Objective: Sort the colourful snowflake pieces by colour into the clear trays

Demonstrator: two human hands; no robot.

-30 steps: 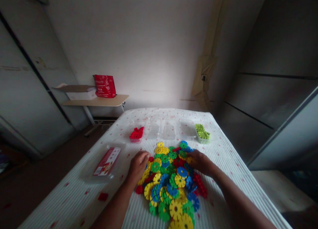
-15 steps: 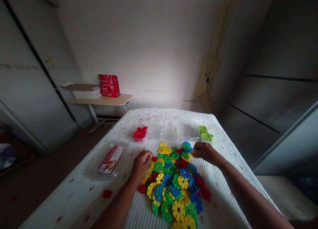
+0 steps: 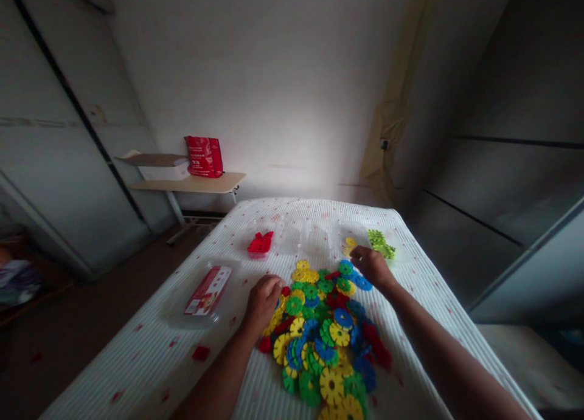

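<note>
My right hand (image 3: pixel 371 265) reaches over the near edge of a clear plastic container (image 3: pixel 340 230), its fingers pinched together. Yellow notched discs (image 3: pixel 350 244) show right at its fingertips, inside the container's outline. My left hand (image 3: pixel 264 297) rests at the left edge of a pile of notched plastic discs (image 3: pixel 314 323) in yellow, green, blue and red. Its fingers are curled inward; what they hold, if anything, is hidden. Blue discs (image 3: pixel 364 282) lie below my right hand.
Another clear container holds red pieces (image 3: pixel 260 242); green pieces (image 3: pixel 382 242) are in one at the right. A labelled clear box (image 3: pixel 207 292) lies left on the white bedspread (image 3: pixel 255 383). A red bag (image 3: pixel 204 157) stands on a side table (image 3: pixel 201 183).
My right hand has moved from the pile's right edge up to the clear container, bringing yellow discs there. Blue discs it covered now show. My left hand stays at the pile.
</note>
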